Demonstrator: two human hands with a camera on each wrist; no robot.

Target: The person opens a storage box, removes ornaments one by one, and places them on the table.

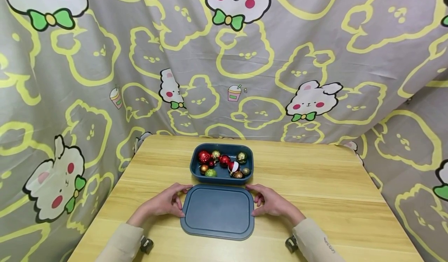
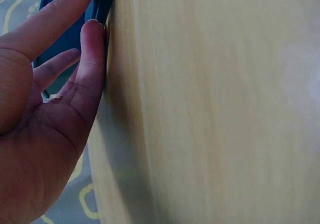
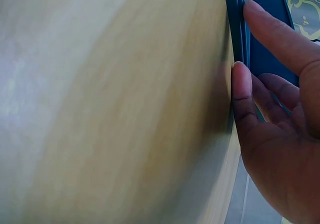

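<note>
Slate-blue lid [image 1: 218, 211], dark blue box [image 1: 221, 180], red, gold, green baubles [image 1: 224, 160], yellow-outlined grey curtain [image 1: 206, 65]

From above the left hand [image 1: 166, 201] and right hand [image 1: 272, 202], head faces forward-down; close wrist views share the matte blue rectangular lid [image 1: 218, 211] between.

Widest room lay to the right

The table [image 1: 315, 172] offered broad bare wood right of the box [image 1: 221, 180] and a narrower strip to its left. A hand could enter the box from above, though balls [image 1: 224, 160] took up much of its floor. Hardly any gap showed between box and lid [image 1: 218, 211]. The left hand [image 1: 168, 200] and right hand [image 1: 268, 201] blocked the lid's sides. Behind, a curtain [image 1: 245, 110] closed the way.
</note>
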